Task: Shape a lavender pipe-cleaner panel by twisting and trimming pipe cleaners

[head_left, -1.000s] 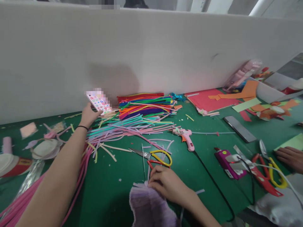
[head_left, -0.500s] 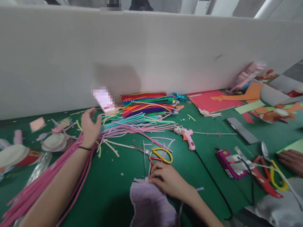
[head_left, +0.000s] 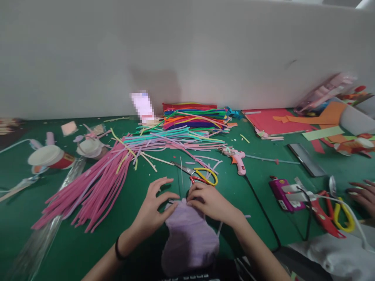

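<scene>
A lilac fuzzy piece (head_left: 190, 238), ridged and narrower at the middle, is upright near the front edge. My right hand (head_left: 212, 203) pinches its top edge between thumb and fingers. At its upper left corner is my left hand (head_left: 158, 203), fingers apart and curved, thumb close to the edge; whether it touches cannot be made out. A thin pale strand (head_left: 181, 173) stands up from between the hands. Just beyond my right hand lie scissors (head_left: 206, 175) with yellow and red handles, blades pointing left.
Pink pipe cleaners (head_left: 96, 183) spread at left; colourful bundles (head_left: 195, 117) lie against the white partition (head_left: 187, 54). A pink glue gun (head_left: 238, 162), purple power box (head_left: 284, 194), phone (head_left: 306, 160), and red-handled pliers (head_left: 324, 218) sit right. Another person's hand (head_left: 365, 193) is at the right edge.
My left hand has come back from the pipe cleaners at the far left to beside the lilac piece. My right hand stays at its top edge. The view has tilted downward.
</scene>
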Demonstrator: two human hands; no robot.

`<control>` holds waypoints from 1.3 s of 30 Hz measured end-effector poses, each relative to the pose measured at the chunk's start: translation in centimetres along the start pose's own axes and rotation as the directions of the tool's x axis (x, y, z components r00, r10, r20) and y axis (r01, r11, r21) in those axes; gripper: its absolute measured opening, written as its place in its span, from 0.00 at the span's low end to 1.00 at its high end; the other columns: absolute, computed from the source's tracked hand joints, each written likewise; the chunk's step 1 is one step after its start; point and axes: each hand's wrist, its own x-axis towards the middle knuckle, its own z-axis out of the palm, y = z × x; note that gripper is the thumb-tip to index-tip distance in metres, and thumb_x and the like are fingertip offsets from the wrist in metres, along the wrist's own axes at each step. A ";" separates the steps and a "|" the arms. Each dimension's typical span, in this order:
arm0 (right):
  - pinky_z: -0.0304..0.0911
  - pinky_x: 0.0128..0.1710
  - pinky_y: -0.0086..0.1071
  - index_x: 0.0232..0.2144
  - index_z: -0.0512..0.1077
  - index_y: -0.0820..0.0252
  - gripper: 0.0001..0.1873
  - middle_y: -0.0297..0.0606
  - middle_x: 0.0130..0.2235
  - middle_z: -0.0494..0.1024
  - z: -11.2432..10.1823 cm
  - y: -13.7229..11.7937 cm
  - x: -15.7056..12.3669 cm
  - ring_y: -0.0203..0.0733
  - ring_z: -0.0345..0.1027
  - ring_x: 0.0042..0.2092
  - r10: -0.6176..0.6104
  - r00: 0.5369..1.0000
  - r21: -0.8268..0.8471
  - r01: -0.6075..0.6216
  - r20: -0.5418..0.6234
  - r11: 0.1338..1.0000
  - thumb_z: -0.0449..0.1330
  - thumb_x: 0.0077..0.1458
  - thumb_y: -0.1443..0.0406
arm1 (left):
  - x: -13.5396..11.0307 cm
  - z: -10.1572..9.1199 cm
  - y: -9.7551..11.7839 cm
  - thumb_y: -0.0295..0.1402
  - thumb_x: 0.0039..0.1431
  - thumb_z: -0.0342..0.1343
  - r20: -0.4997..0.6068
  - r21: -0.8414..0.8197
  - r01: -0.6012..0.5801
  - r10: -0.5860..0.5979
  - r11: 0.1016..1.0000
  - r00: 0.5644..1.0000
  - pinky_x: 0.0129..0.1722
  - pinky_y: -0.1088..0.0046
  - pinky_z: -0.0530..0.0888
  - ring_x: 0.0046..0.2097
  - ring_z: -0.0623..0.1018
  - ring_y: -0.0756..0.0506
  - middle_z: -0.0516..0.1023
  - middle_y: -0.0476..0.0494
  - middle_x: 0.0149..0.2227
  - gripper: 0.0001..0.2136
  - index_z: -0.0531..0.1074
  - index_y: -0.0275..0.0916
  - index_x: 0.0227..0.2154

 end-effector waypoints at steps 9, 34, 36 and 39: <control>0.62 0.45 0.29 0.34 0.78 0.55 0.05 0.34 0.39 0.74 -0.7 -0.1 0.1 0.36 0.69 0.42 -0.006 1.000 0.125 0.004 0.009 0.992 0.62 0.57 0.64 | -0.2 1.5 0.1 0.41 0.54 0.58 0.307 -0.552 0.547 -0.456 0.630 0.835 0.33 0.74 0.69 0.35 0.75 0.47 0.77 0.45 0.32 0.14 0.73 0.37 0.38; 0.62 0.50 0.32 0.40 0.79 0.53 0.09 0.35 0.46 0.77 -3.0 -0.8 0.2 0.38 0.70 0.47 -0.093 0.971 0.096 0.073 0.219 0.993 0.61 0.56 0.63 | -0.7 3.2 2.4 0.38 0.42 0.65 0.199 -0.614 0.557 -0.573 0.560 0.795 0.28 0.75 0.64 0.25 0.69 0.49 0.75 0.49 0.23 0.09 0.77 0.37 0.24; 0.61 0.50 0.33 0.37 0.79 0.53 0.07 0.35 0.46 0.76 -2.9 -0.9 -0.4 0.39 0.70 0.48 -0.040 0.994 0.059 0.034 0.104 0.998 0.61 0.56 0.64 | -0.7 3.3 2.6 0.38 0.43 0.64 0.164 -0.604 0.547 -0.581 0.580 0.797 0.29 0.75 0.65 0.26 0.69 0.49 0.75 0.48 0.24 0.09 0.76 0.38 0.23; 0.60 0.52 0.37 0.29 0.78 0.55 0.05 0.37 0.45 0.75 -2.3 -1.2 -1.2 0.42 0.68 0.49 0.034 0.997 -0.035 -0.036 -0.066 0.999 0.62 0.56 0.64 | -0.6 3.5 2.8 0.38 0.42 0.64 0.139 -0.588 0.543 -0.587 0.599 0.798 0.30 0.74 0.67 0.27 0.72 0.47 0.76 0.47 0.25 0.09 0.76 0.38 0.23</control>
